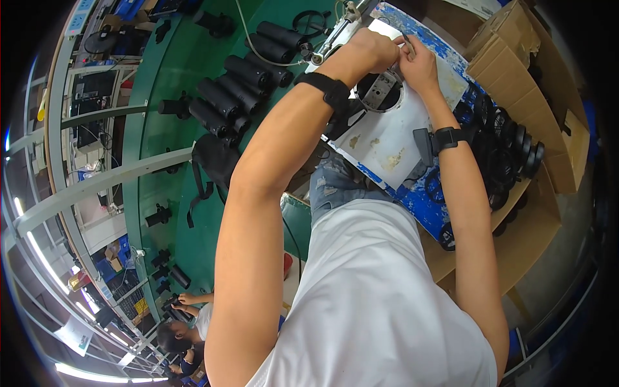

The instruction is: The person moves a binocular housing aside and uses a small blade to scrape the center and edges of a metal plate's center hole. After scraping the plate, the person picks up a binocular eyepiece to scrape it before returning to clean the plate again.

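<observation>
At the far end of the worktable, my left hand (376, 49) and my right hand (419, 66) come together, fingertips nearly touching. Both have curled, closed fingers. A small thin dark piece (408, 44) shows at the right fingers; its kind is too small to tell. What the left fingers pinch, if anything, is hidden. Just below the hands lies a round black part with a grey metal plate (382, 92) across it, on a stained white sheet (380, 155). Beside my left hand stands a metal fixture (340, 29) with a thin hose.
Several black cylinders (222, 97) lie on the green bench (258, 13) to the left. Black ring-shaped parts (493, 142) are heaped at the right on the worn blue tabletop (412, 193). Cardboard boxes (509, 71) stand beyond them. Another person (187, 332) works at the lower left.
</observation>
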`<state>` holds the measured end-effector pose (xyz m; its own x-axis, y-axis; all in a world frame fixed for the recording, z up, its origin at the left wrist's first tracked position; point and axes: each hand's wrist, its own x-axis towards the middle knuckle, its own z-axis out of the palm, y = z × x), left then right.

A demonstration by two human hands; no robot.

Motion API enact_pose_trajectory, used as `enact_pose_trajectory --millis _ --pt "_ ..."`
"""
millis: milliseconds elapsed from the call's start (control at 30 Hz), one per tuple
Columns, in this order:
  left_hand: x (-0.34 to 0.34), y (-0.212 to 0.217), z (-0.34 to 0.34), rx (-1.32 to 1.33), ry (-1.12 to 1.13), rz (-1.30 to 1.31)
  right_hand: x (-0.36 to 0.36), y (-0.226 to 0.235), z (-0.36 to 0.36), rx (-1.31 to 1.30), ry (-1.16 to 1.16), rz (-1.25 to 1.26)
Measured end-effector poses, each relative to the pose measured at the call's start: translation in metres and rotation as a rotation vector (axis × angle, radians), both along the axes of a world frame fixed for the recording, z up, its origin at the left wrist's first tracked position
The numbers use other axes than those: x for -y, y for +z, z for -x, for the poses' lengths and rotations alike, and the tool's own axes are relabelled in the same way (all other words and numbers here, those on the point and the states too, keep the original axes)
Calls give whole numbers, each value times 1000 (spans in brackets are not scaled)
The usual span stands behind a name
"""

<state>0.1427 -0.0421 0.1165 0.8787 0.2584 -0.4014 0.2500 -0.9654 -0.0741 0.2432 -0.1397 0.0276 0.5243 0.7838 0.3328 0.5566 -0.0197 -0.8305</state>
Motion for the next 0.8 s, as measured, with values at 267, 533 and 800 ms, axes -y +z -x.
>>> enact_pose_trajectory --millis 267,533,800 --pt "-1 0 -2 9 332 76 -4 2 1 -57 -10 -58" --pt "43 -21 8 256 283 -214 0 1 -1 -82 -32 -20" --pt "41 -19 4 213 508 -162 -1 0 -1 -58 -29 -60"
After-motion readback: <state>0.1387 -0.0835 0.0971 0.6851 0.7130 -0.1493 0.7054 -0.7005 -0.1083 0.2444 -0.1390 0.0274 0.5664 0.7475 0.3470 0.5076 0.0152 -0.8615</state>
